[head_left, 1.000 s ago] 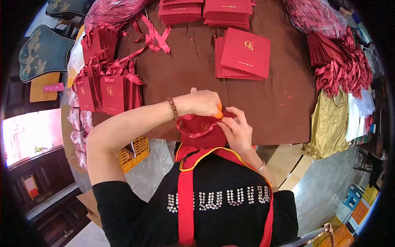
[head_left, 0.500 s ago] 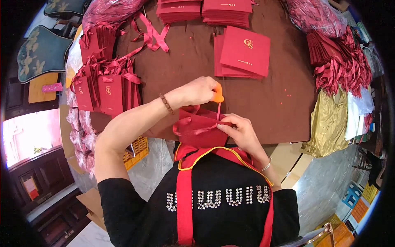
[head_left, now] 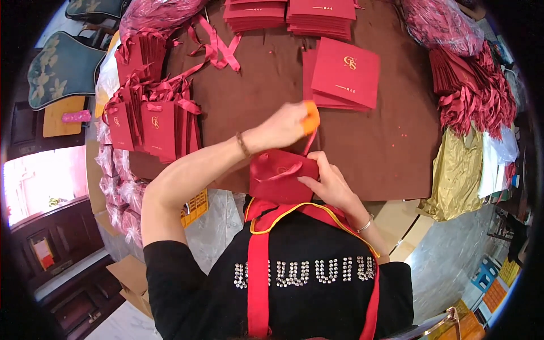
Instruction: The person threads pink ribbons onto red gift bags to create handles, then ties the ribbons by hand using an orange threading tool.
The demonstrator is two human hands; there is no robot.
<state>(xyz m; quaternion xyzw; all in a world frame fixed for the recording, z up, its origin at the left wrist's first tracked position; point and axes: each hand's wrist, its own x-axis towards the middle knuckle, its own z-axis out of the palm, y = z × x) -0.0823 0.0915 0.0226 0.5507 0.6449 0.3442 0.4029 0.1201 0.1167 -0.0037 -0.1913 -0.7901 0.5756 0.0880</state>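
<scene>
A small red paper gift bag (head_left: pixel 277 190) with a gold print sits at the table's near edge, against my apron. Its loose ribbon handle (head_left: pixel 280 171) lies across the front. My right hand (head_left: pixel 333 182) grips the bag's right edge between thumb and fingers. Above and past the bag, my left hand (head_left: pixel 286 126) is closed, with an orange cover (head_left: pixel 310 118) over its fingertips. A taut red ribbon (head_left: pixel 310 141) runs from those fingertips down to the bag's upper right edge. The pinch itself is hidden by the orange cover.
Flat red bags (head_left: pixel 347 73) lie beyond my hands on the brown tablecloth (head_left: pixel 374 153). Finished-looking bags with ribbons (head_left: pixel 158 130) stand at the left, and another ribboned bundle (head_left: pixel 470 85) at the right. Loose ribbons (head_left: pixel 218 48) lie far left, and a gold bag (head_left: pixel 456 170) hangs right.
My left hand has moved slightly up and right, drawing the ribbon along. The bag has turned so its printed face shows more. The whole view has shifted slightly.
</scene>
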